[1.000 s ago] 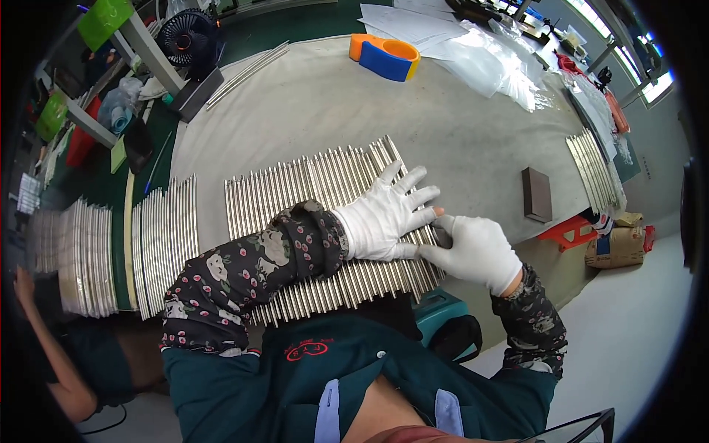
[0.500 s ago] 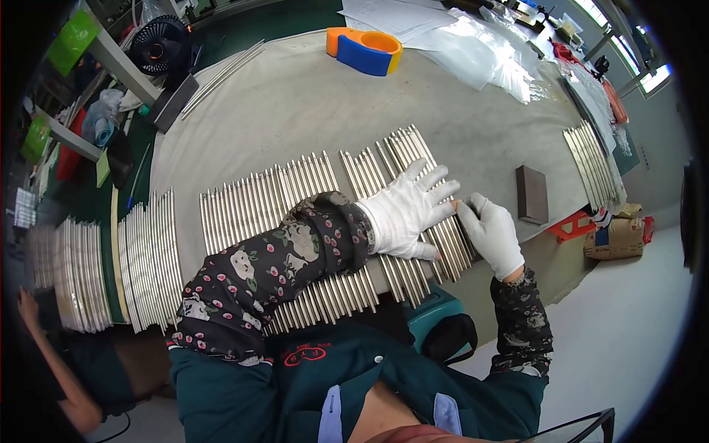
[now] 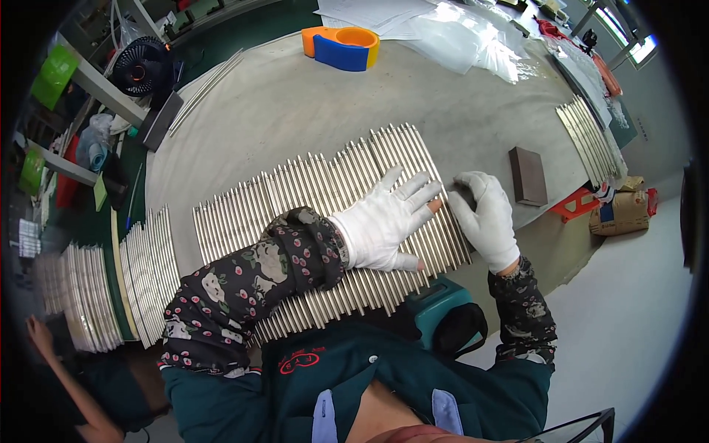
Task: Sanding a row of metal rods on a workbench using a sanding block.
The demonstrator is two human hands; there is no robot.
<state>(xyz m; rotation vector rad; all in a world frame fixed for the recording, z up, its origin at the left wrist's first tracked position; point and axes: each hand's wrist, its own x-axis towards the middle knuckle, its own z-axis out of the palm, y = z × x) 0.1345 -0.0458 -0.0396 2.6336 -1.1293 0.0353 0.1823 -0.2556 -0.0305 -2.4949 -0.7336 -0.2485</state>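
A wide row of slim silvery metal rods (image 3: 295, 193) lies side by side on the grey-covered table in front of me. My left hand (image 3: 385, 221), in a white glove with bare fingertips showing, rests flat with fingers spread over the right part of the row. Just off the row's right edge is my right hand (image 3: 487, 218), also gloved in white. Its fingers curve with a gap between thumb and forefinger, and I see nothing held there. My left forearm, in a dark flowered sleeve, covers the lower middle of the rods.
A dark brown block (image 3: 528, 176) lies right of my right hand. More rods (image 3: 591, 140) lie at the far right, with further bundles (image 3: 148, 273) at left. A blue-orange tape dispenser (image 3: 341, 49) and plastic bags (image 3: 465, 37) sit at the back. Another person's arm (image 3: 66, 376) shows lower left.
My left hand has moved left along with the rods beneath it, and the gaps in the row have closed. My right hand's thumb and forefinger have parted. The view has shifted slightly.
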